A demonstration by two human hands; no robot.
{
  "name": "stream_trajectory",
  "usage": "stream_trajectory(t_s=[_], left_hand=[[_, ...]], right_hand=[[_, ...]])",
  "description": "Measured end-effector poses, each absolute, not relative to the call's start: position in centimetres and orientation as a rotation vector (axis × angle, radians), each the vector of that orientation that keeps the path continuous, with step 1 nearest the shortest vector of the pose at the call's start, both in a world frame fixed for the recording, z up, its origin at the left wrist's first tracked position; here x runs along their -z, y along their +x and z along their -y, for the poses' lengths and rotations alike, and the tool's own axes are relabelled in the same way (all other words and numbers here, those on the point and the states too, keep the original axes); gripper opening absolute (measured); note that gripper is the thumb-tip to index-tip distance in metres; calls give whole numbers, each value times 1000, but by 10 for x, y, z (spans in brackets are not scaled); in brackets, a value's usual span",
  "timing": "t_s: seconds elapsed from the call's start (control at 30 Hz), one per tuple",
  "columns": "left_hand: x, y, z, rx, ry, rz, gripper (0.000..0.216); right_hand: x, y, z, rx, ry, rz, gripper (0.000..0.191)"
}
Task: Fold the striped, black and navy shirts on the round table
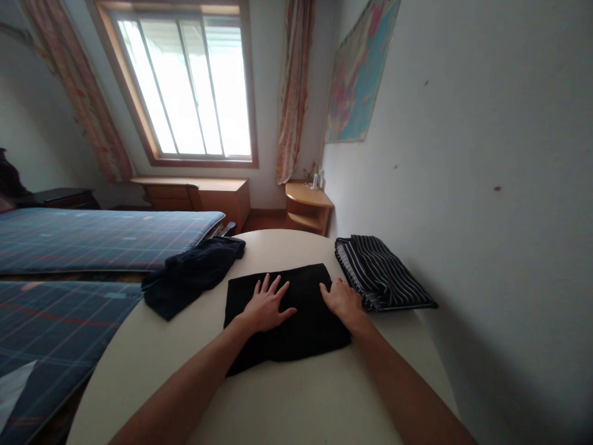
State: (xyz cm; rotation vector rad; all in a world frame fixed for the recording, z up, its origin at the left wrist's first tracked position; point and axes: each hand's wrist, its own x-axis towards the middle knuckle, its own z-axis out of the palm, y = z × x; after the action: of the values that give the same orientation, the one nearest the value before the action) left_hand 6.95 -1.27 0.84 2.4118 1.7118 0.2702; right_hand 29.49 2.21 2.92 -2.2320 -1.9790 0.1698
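A folded black garment (287, 340) lies flat on the round cream-coloured table (296, 408). My left hand (267, 308) rests palm down on its left half, fingers spread. At the garment's right edge is my right hand (343, 301), with its fingers curled at that edge and its thumb pointing left over the cloth. Just beyond my right hand lies a folded black-and-white striped cloth (382, 272). To the left, a crumpled dark navy garment (194, 272) sits at the table's edge.
Two beds with blue plaid mattresses (102, 238) stand left of the table. Behind it are a wooden desk (222, 191) under the window (185, 86) and a small corner shelf (308, 196). A white wall (491, 136) with a map (361, 74) runs along the right.
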Motion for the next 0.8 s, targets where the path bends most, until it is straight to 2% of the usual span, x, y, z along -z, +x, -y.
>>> stream_trajectory(t_s=[0.2,0.43,0.63,0.8], left_hand=[[-13,84,31,-333,2447,-1772,75],[-7,92,60,-343,2467,-1617,77],[-10,93,59,-332,2512,-1532,79],[-12,81,47,-401,2457,-1641,75]], right_hand=[[-31,299,-23,-241,-2209,1964,50],[-23,308,-33,-490,-2022,1953,51],[-12,324,-42,-481,-1711,2035,66],[-8,332,-49,-576,-1644,2024,53]])
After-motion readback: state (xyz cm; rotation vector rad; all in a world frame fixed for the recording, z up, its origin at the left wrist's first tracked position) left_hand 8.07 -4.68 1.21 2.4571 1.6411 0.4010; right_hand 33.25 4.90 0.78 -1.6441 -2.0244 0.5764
